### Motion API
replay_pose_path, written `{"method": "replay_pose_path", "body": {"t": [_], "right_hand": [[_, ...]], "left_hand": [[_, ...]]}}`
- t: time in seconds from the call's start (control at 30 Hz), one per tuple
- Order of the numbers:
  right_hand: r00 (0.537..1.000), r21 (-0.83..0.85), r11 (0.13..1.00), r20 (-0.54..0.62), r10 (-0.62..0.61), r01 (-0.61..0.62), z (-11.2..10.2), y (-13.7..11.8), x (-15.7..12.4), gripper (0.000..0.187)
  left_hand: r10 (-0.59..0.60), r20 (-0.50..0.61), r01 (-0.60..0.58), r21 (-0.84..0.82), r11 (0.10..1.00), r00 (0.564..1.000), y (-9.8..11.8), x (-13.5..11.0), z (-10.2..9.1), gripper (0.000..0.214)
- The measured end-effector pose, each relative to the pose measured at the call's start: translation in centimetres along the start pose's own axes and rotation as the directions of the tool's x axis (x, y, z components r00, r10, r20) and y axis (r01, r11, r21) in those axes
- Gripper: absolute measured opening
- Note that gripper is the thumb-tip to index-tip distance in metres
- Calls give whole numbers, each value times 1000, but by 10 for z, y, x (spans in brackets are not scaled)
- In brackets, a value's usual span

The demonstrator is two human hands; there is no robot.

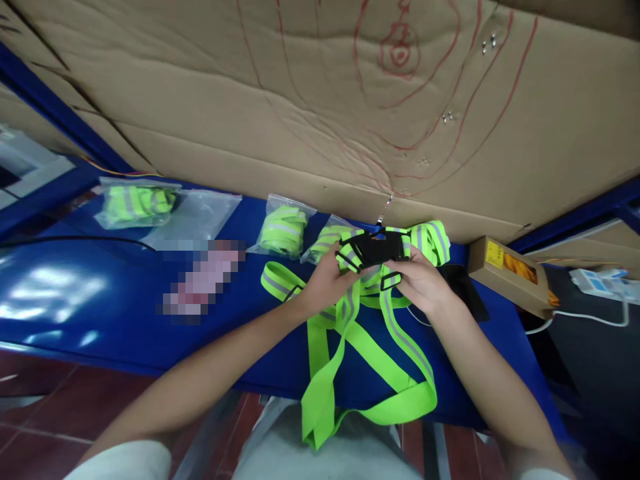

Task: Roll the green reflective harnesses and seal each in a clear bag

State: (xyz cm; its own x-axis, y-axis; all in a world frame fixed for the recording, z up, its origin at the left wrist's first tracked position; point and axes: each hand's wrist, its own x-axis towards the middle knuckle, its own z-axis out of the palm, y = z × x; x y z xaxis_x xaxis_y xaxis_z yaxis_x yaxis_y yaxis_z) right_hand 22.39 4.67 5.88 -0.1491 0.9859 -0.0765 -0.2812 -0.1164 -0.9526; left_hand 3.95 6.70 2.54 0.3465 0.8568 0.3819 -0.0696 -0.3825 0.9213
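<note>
A neon-green reflective strap vest [370, 360] with grey stripes and a black belt piece [373, 248] lies across the blue table [75, 293], its loops hanging over the near edge. My left hand [325, 280] is closed on the left end of the black piece and the straps under it. My right hand [417, 280] grips the right side, fingers wrapped round a strap and a black buckle.
Clear bags with folded green vests [137, 203] [285, 230] [325, 241] sit along the back, beside an empty bag [195, 217]. A cardboard sheet [350, 100] leans behind. A small brown box [510, 273] and a white power strip [600, 283] lie to the right.
</note>
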Motion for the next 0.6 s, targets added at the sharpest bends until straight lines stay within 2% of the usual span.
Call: {"method": "replay_pose_path", "body": {"t": [0.1, 0.17, 0.3, 0.37, 0.43, 0.53, 0.6], "right_hand": [[995, -137, 986, 12, -94, 95, 4, 6, -1, 21], [981, -278, 941, 34, -189, 191, 4, 10, -1, 15], [941, -436, 841, 49, -334, 321, 1, 11, 1, 18], [934, -448, 829, 39, -355, 334, 1, 10, 0, 21], [925, -469, 810, 45, -376, 352, 2, 8, -1, 21], [900, -529, 745, 94, -425, 407, 5, 6, -2, 19], [896, -569, 703, 156, -416, 426, 4, 3, -2, 20]], "left_hand": [[30, 0, -30, -43, 999, 1000, -8, -3, 2, 50], [26, 24, -25, -55, 998, 999, -11, -5, 2, 49], [18, 197, -6, -58, 998, 980, -3, -8, -2, 47], [-21, 292, 46, -78, 996, 956, 5, -8, -6, 45], [-78, 339, 128, -130, 983, 937, 11, -9, -8, 45], [-181, 327, 257, -205, 944, 927, 13, -12, -5, 52], [-261, 254, 323, -242, 915, 931, 10, -14, 1, 52]]}}
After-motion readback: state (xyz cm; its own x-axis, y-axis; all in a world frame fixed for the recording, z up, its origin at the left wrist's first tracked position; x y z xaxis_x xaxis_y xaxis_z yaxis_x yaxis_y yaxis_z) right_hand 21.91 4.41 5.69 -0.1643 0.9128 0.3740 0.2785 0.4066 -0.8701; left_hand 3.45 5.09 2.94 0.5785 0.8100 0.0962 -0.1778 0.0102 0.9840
